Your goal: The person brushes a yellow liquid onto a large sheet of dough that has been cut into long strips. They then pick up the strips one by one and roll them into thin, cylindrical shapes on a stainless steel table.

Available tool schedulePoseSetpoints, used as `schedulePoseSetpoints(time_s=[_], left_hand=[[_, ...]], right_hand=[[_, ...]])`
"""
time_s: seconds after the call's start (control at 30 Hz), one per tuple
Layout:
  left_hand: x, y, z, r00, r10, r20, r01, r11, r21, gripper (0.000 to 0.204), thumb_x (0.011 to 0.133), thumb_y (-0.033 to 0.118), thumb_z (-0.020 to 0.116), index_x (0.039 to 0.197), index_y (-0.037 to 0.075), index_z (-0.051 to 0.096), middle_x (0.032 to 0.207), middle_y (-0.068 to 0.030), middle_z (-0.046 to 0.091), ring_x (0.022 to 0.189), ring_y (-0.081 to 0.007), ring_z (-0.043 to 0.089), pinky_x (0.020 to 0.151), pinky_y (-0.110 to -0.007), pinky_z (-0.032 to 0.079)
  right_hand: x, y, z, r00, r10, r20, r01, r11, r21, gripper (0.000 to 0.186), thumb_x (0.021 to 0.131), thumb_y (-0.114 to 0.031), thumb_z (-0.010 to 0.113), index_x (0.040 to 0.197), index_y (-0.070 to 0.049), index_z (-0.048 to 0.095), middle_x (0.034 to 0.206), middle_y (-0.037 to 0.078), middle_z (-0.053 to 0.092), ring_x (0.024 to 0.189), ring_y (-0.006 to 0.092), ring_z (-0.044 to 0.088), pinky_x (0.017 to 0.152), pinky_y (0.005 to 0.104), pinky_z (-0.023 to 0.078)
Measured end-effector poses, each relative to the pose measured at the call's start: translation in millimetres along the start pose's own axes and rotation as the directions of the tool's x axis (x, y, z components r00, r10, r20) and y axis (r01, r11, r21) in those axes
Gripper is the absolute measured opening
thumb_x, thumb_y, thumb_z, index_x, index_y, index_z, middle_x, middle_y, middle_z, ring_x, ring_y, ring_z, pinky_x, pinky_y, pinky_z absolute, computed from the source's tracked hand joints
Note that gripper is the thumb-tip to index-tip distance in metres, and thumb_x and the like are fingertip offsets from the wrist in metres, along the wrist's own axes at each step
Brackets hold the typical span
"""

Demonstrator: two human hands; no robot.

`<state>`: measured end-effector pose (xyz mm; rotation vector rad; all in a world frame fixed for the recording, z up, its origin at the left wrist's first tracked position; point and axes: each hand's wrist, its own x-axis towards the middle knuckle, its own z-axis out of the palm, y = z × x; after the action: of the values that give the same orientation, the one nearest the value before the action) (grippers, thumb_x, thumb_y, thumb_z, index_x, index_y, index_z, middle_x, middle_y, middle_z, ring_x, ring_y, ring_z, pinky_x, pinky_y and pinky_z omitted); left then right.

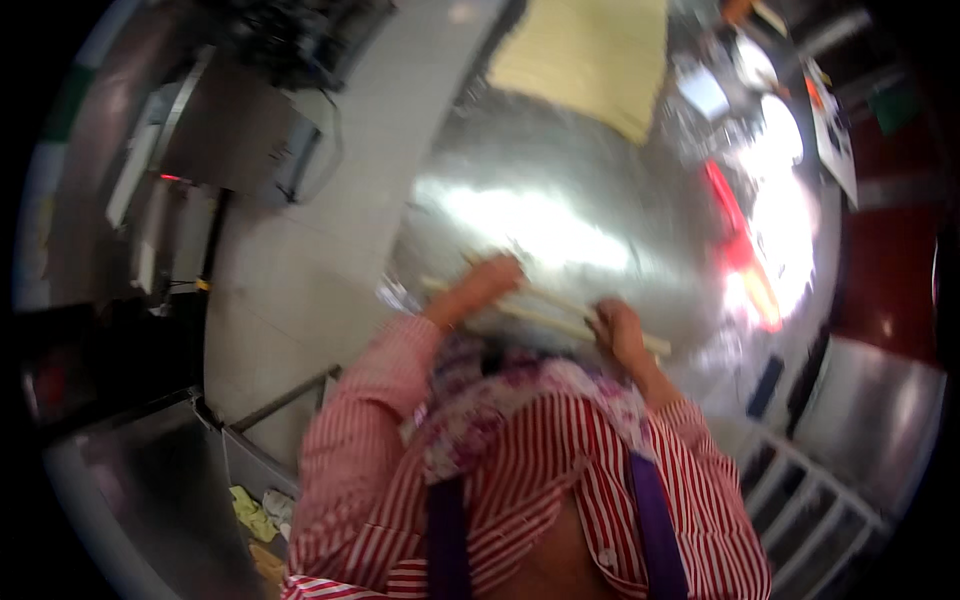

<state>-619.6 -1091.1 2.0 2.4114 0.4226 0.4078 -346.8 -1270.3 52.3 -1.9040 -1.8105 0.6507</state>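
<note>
Two long, thin, pale yellowish strips [545, 318] lie side by side near the front edge of the shiny metal table [560, 165]. Blur hides whether they are dough or sticks. My left hand [492, 282] is over their left part, fingers bent down around the farther strip. Toward their right end my right hand [620, 330] is closed, its curled fingers on the strips. Both strips run under my hands, and the nearer one pokes out past my right hand. My fingertips are partly hidden and smeared.
A broad pale yellow sheet [585, 60] covers the far part of the table. Along the right side lie a long red-orange object [740, 245], clear plastic and a white piece [703, 92]. A metal cabinet [225, 125] stands left across the tiled floor; a railing [805, 490] is lower right.
</note>
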Motion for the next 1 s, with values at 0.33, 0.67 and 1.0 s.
schedulePoseSetpoints(time_s=[0.33, 0.67, 1.0], left_hand=[[-33, -6, -79, 0.997, -0.073, -0.008, 0.073, 0.997, 0.001, 0.026, 0.075, 0.013, 0.076, 0.099, 0.006, 0.068, 0.094, -0.007, 0.062, 0.093, -0.027, 0.059, 0.084, -0.04, 0.047], [-46, -14, -91, 0.985, -0.173, -0.009, 0.17, 0.975, -0.144, 0.027, 0.075, 0.009, 0.075, 0.101, 0.007, 0.068, 0.097, -0.0089, 0.063, 0.095, -0.0295, 0.058, 0.083, -0.039, 0.048], [-60, -41, -81, 0.997, -0.081, 0.015, 0.083, 0.979, -0.185, 0.021, 0.077, 0.008, 0.073, 0.096, 0.003, 0.065, 0.092, -0.0105, 0.062, 0.092, -0.031, 0.059, 0.082, -0.04, 0.049]], right_hand=[[38, -79, 25, 0.998, 0.047, 0.03, -0.049, 0.998, 0.045, 0.024, 0.075, -0.013, 0.076, 0.094, -0.002, 0.065, 0.089, 0.013, 0.06, 0.089, 0.0347, 0.06, 0.079, 0.043, 0.049], [83, -119, 70, 0.996, -0.076, 0.047, 0.074, 0.996, 0.053, 0.023, 0.076, -0.011, 0.073, 0.094, -0.003, 0.062, 0.09, 0.014, 0.058, 0.088, 0.0341, 0.058, 0.076, 0.0435, 0.048], [104, -135, 107, 0.987, -0.159, 0.01, 0.159, 0.987, 0.001, 0.019, 0.077, -0.014, 0.073, 0.089, -0.004, 0.063, 0.087, 0.014, 0.057, 0.085, 0.0345, 0.057, 0.074, 0.0446, 0.047]])
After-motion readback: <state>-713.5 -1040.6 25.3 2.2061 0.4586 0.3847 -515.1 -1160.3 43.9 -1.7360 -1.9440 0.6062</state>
